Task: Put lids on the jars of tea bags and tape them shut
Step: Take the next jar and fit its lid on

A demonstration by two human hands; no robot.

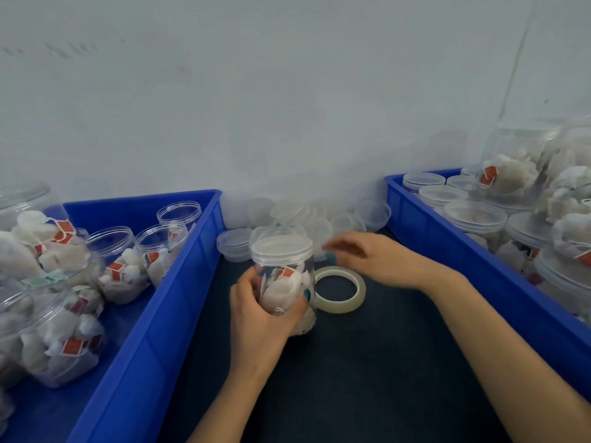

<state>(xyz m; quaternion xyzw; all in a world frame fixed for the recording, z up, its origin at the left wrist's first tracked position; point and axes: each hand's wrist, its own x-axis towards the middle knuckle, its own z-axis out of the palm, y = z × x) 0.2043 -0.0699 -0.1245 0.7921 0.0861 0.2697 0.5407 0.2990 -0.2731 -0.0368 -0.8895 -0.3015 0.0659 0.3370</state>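
Left fingers (pixel 249 292) clasp the lidded jar (pixel 283 282) upright on the bench (pixel 367 362) while right fingers (pixel 339 247), loose and empty, hover just above the tape roll (pixel 339 289), which they should probably lift by its rim.

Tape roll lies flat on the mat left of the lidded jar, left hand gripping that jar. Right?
No. In the head view the tape roll lies flat on the mat to the right of the lidded jar, not the left. The left hand does grip that jar.
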